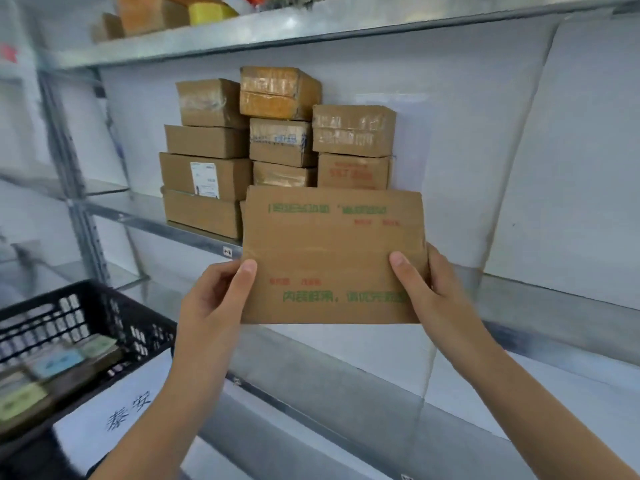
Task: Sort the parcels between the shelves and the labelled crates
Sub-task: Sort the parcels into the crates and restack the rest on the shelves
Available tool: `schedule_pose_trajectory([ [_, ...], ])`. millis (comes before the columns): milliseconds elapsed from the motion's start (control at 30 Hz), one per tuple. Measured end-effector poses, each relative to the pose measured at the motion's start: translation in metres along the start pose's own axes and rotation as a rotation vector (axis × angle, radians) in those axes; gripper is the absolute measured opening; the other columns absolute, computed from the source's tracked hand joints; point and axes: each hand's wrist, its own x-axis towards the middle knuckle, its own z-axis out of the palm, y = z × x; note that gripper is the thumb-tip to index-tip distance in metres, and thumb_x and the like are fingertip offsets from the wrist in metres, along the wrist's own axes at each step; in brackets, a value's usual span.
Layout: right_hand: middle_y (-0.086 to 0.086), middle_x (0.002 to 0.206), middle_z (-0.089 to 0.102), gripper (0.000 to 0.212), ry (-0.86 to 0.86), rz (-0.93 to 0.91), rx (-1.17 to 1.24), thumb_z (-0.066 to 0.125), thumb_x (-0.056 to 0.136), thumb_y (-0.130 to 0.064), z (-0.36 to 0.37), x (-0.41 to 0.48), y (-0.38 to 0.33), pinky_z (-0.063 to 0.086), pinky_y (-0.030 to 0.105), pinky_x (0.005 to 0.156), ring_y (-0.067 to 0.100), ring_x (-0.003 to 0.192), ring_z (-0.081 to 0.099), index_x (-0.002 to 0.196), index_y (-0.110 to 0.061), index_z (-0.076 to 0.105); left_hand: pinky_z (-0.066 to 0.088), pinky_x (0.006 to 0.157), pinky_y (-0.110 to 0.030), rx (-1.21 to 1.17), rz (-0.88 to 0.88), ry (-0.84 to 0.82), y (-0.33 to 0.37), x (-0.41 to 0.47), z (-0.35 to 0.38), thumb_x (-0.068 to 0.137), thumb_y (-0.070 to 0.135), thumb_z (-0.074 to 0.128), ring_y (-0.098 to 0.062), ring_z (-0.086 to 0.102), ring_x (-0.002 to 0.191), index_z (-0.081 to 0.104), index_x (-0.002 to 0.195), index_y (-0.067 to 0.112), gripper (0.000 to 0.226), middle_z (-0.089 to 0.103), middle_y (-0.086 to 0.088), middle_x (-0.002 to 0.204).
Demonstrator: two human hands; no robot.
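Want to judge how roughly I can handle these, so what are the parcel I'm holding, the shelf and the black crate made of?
The parcel: matte brown cardboard, creased, with printed ink. The shelf: seemingly galvanised steel, by its dull grey sheen. The crate: probably moulded plastic, black with lattice walls.

White backing panels (571,150) fill the rear of the view, and two sheets meet at a slanted seam (523,140). A paler rectangular sheet (412,133) lies flat against them at centre. At upper left is a red mark (8,53), possibly printed characters, too blurred to read.
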Motion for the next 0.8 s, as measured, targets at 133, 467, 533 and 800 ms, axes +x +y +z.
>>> schedule_pose_trajectory([
  [133,-0.019,0.122,0.053,0.025,-0.19,-0.051,0.038,0.051,0.092,-0.06,0.072,0.006,0.008,0.047,0.019,0.09,-0.008,0.108,0.053,0.116,-0.056,0.048,0.049,0.076,-0.027,0.118,-0.029,0.142,-0.009,-0.011,-0.068,0.083,0.056,0.058,0.0,0.068,0.086,0.071,0.098,0.028,0.034,0.074,0.011,0.096],
  [467,-0.009,0.117,0.047,0.045,-0.541,-0.018,-0.058,0.056,0.09,-0.055,0.215,-0.009,0.03,0.046,0.017,0.079,0.007,0.105,0.055,0.13,-0.036,0.055,0.043,0.07,-0.009,0.56,-0.128,0.405,-0.024,-0.051,-0.192,0.094,0.04,0.058,-0.003,0.053,0.098,0.061,0.101,0.048,0.011,0.048,0.013,0.11],
  [533,-0.009,0.115,0.049,0.034,-0.608,-0.018,-0.048,0.059,0.09,-0.052,0.232,-0.013,0.032,0.043,0.012,0.07,0.003,0.099,0.057,0.121,-0.038,0.057,0.041,0.072,-0.016,0.6,-0.174,0.437,-0.03,-0.059,-0.206,0.095,0.034,0.06,-0.007,0.052,0.092,0.06,0.099,0.047,0.014,0.047,0.008,0.104],
  [800,-0.007,0.113,0.043,0.004,-0.66,-0.056,0.035,0.071,0.09,-0.022,0.287,-0.026,0.033,0.048,0.008,0.078,-0.009,0.096,0.056,0.089,-0.023,0.067,0.046,0.083,-0.024,0.422,-0.311,0.554,-0.05,-0.093,-0.25,0.099,0.015,0.057,-0.007,0.06,0.097,0.067,0.103,0.043,0.03,0.061,0.009,0.105],
])
